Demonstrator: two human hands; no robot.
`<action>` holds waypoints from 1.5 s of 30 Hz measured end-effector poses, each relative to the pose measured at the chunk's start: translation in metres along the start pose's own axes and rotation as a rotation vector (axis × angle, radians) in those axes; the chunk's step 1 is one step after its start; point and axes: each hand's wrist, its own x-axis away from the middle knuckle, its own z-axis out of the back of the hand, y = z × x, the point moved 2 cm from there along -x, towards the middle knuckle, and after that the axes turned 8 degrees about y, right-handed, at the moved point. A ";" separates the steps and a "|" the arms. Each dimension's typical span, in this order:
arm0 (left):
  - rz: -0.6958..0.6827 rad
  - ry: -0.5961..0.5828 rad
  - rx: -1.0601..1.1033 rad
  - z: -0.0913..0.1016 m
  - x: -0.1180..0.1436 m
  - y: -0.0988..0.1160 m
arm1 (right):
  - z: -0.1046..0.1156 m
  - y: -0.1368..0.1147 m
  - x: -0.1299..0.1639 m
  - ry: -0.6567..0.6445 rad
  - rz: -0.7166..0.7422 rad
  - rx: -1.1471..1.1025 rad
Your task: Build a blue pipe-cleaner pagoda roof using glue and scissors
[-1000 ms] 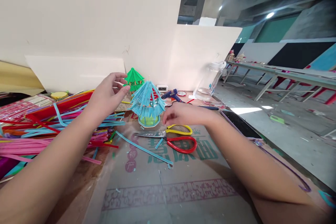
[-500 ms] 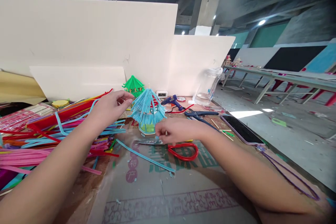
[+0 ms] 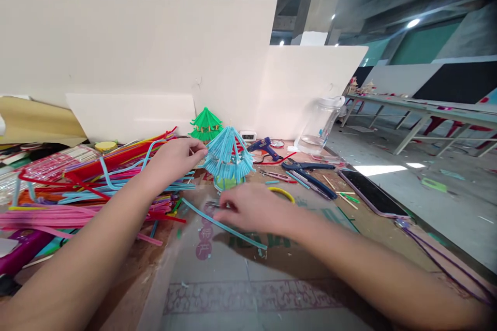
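Observation:
A light-blue pipe-cleaner pavilion model point(image 3: 229, 152) stands upright on the work surface, its layered roof rising to a point. My left hand point(image 3: 180, 159) is at the roof's left edge, thumb and forefinger pinched together against it. In front of the model, my right hand point(image 3: 248, 209) is low with curled fingers, slightly blurred; what they hold, if anything, is hidden. A metal blade tip point(image 3: 212, 204) shows just left of those fingers. A yellow loop point(image 3: 285, 194) pokes out behind the right hand. One loose blue pipe cleaner point(image 3: 225, 226) lies on the printed plastic sheet point(image 3: 217, 295).
Bundles of coloured pipe cleaners point(image 3: 50, 217) pile up on the left. Behind stands a green-roofed model point(image 3: 205, 123). Toward the right are a glue gun point(image 3: 267, 148), dark-handled pliers point(image 3: 310, 166), a phone point(image 3: 373, 194) and a clear water jug point(image 3: 319, 126). White boards point(image 3: 135, 46) wall the back.
My right hand has shifted left and toward me, and the red scissor handle is now out of sight around it. My left hand keeps its place by the roof. The view has swung slightly left.

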 end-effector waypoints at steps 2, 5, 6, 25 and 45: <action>-0.006 0.002 -0.006 -0.001 0.000 0.001 | -0.024 -0.014 0.000 -0.031 0.018 0.045; -0.016 0.014 -0.023 -0.003 0.000 0.000 | -0.048 -0.016 -0.001 -0.040 0.028 0.082; -0.016 0.017 -0.027 -0.003 0.000 0.000 | -0.051 -0.013 -0.002 -0.036 0.013 0.074; 0.110 -0.028 0.657 0.006 -0.001 0.009 | 0.036 0.020 -0.001 0.215 -0.147 -0.355; 0.163 -0.152 -0.369 -0.013 -0.011 -0.025 | 0.064 0.165 0.031 -0.214 -0.663 0.366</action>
